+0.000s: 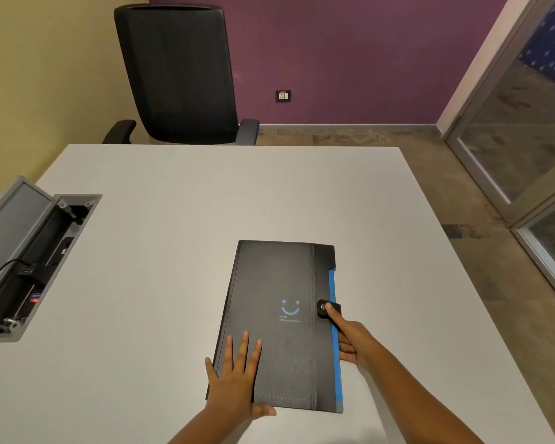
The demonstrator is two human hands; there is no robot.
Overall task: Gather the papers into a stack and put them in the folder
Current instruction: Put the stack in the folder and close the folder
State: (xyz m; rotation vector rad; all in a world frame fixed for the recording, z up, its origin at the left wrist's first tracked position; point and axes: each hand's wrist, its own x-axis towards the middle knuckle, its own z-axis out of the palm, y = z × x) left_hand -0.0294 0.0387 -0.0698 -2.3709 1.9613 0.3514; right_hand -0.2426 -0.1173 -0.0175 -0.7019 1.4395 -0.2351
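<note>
White table [173, 251] carries 1 closed black folder [269, 331].

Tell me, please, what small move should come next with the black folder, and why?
Probably lift both hands away. The folder lies closed and flat on the table, no loose papers show, and the right hand has a finger on the snap tab, which lies across the folder's edge. The left hand presses flat on the cover. One last firm press on the snap may be wise first.

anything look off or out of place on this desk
Nothing much. The black folder lies closed, slightly askew on the table, left hand flat on it, right hand pressing its snap tab. The cable box at the table's left stands open.
</note>
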